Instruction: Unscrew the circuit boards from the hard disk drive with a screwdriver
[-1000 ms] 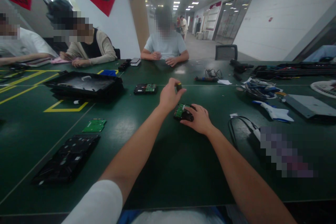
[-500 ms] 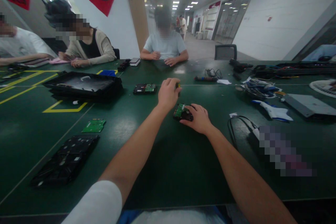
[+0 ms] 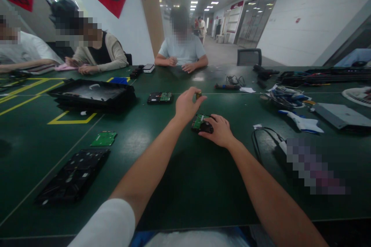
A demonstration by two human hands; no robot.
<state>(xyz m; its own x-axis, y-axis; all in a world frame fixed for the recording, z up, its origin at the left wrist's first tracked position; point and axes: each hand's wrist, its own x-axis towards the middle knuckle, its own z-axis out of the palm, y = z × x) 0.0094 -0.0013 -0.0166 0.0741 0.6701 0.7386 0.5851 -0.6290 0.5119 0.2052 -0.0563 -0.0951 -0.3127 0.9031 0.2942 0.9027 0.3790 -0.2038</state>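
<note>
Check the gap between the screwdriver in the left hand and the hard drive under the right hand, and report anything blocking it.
Nothing visible blocks it. The left hand pinches the screwdriver just above the hard drive, which the right hand steadies on the green table. Only air lies between tool and drive.

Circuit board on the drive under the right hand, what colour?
Green, on the drive that the right hand steadies; head view.

Bare table [image 3: 185,185] before hard drive [image 3: 202,123]

Black hard drive [image 3: 203,124] with green circuit board up, flat on table, small screwdriver [image 3: 198,95] upright above
</note>
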